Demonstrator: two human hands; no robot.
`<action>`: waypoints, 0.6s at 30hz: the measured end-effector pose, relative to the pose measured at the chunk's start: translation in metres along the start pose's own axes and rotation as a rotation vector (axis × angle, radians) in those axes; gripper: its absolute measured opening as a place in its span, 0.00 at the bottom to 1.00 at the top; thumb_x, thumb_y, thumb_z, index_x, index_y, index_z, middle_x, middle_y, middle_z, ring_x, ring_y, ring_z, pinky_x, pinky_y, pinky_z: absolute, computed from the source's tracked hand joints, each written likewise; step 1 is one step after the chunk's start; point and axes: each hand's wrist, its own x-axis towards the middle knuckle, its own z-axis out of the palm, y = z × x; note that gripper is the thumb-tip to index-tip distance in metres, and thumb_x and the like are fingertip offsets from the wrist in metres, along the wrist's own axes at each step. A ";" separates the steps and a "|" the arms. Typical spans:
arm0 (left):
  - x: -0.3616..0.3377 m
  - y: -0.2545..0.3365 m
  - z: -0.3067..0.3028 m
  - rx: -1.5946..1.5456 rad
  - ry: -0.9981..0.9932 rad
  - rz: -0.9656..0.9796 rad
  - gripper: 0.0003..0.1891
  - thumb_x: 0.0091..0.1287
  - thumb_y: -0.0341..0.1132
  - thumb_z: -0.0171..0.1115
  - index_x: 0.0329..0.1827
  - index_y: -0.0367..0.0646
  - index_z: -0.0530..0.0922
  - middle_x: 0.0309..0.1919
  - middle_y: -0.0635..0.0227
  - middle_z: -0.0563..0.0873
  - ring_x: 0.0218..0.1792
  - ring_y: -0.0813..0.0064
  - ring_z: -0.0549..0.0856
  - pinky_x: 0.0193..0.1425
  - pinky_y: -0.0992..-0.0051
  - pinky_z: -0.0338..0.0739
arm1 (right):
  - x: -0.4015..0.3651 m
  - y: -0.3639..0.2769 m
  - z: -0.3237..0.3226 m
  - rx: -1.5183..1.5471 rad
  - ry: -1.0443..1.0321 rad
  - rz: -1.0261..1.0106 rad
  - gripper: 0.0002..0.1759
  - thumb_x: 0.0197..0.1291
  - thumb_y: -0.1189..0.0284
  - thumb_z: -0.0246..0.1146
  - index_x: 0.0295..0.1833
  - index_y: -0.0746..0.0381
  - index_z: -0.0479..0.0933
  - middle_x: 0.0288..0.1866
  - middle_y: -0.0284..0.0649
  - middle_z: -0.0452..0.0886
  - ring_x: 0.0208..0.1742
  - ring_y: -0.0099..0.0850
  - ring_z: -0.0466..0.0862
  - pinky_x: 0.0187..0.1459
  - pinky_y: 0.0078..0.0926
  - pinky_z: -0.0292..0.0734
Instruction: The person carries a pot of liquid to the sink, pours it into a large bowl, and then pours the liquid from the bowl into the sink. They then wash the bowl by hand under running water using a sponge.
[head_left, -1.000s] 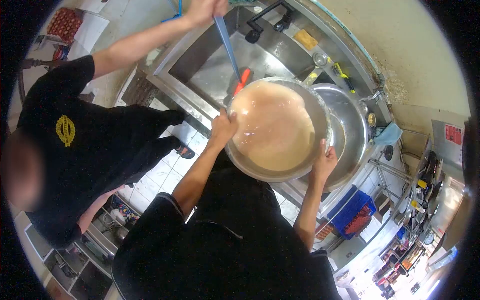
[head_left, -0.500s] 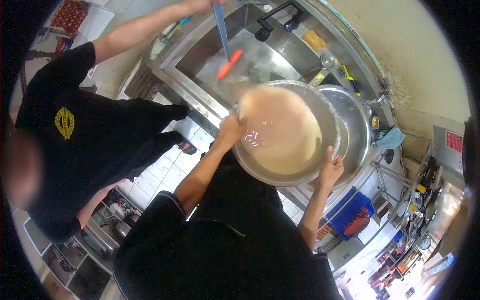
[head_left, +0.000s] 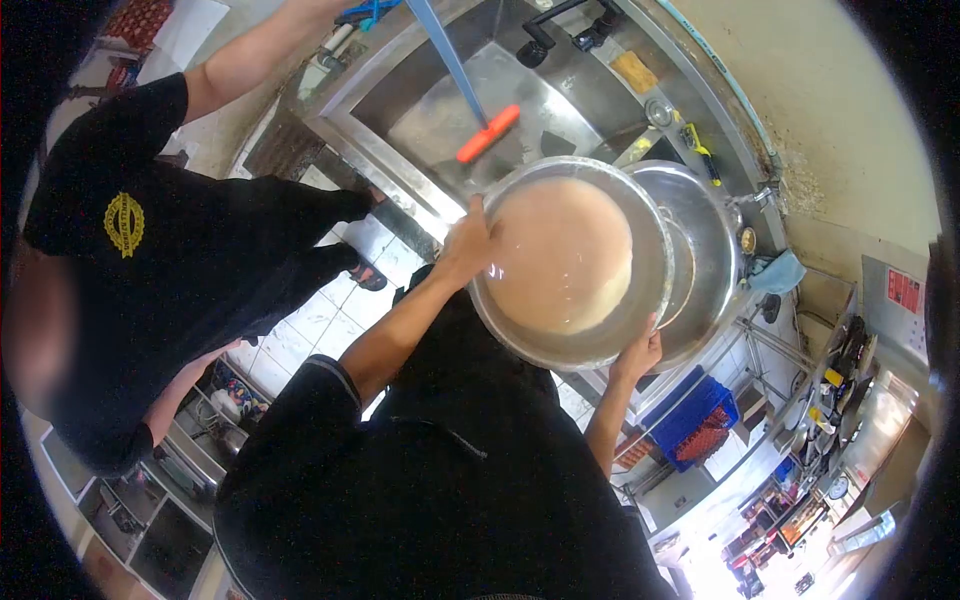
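A wide metal bowl [head_left: 650,240] of cloudy pinkish-beige liquid [head_left: 560,250] is between my two hands at the sink's near edge. My left hand [head_left: 468,245] grips the bowl's left rim, thumb up by the edge. Low on the right side, my right hand [head_left: 638,352] holds the rim, its fingers partly hidden behind the bowl. Beneath and to the right of it is a second shiny metal basin [head_left: 712,240], partly covered. An orange-headed squeegee [head_left: 488,133] with a blue-grey pole stands in the sink just beyond the bowl.
The steel sink [head_left: 415,205] has a black faucet [head_left: 535,50]. A sponge [head_left: 634,72] and a yellow-black tool [head_left: 700,150] lie along its back ledge. On the left a co-worker in a black shirt [head_left: 190,230] reaches toward the squeegee pole. A blue crate [head_left: 690,400] stands at right.
The liquid has drawn back from the bowl's left rim and covers a smaller area. The bowl has shifted slightly left. The squeegee head has moved right in the view.
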 end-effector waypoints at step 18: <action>0.008 -0.006 0.039 0.146 0.213 0.093 0.32 0.69 0.42 0.63 0.70 0.38 0.61 0.34 0.44 0.87 0.36 0.40 0.87 0.43 0.46 0.79 | -0.009 0.034 0.010 -0.643 0.305 -0.247 0.28 0.66 0.52 0.67 0.50 0.71 0.79 0.42 0.55 0.86 0.42 0.50 0.84 0.47 0.47 0.77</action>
